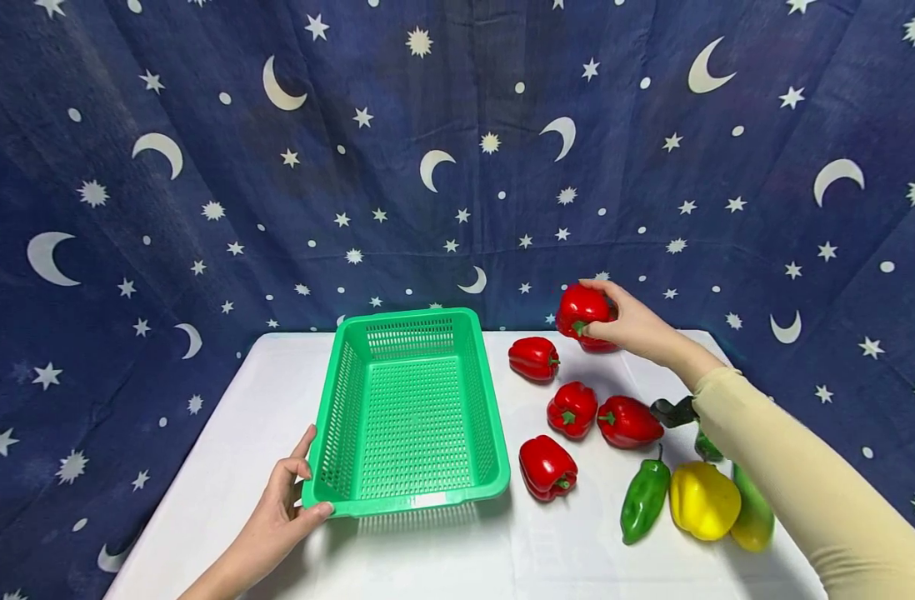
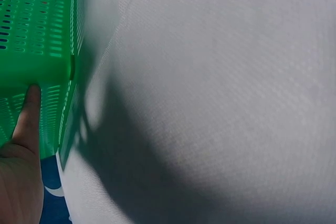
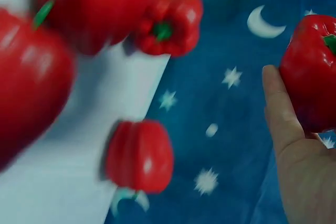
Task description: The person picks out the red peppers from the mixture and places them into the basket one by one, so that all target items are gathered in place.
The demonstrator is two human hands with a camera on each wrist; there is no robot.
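In the head view, my left hand (image 1: pixel 277 500) grips the near left corner of a green plastic basket (image 1: pixel 489 408), thumb on the rim. A finger (image 2: pixel 32 108) presses the basket wall in the left wrist view. No things lie inside the basket. At the far right of the table, my right hand (image 1: pixel 641 327) holds a red bell pepper (image 1: pixel 581 305) above the tabletop, between thumb and fingers. Another red pepper (image 1: pixel 602 344) shows partly behind that hand. Several more red peppers (image 1: pixel 533 359) lie between basket and right arm; the right wrist view shows some, blurred.
Right of the red peppers lie a long green pepper (image 1: pixel 645 500), a yellow bell pepper (image 1: pixel 703 500) and a green-yellow one (image 1: pixel 753 521) partly under the right sleeve (image 1: pixel 802 492). A dark blue curtain (image 1: pixel 457 208) hangs behind the white table (image 1: pixel 255 400).
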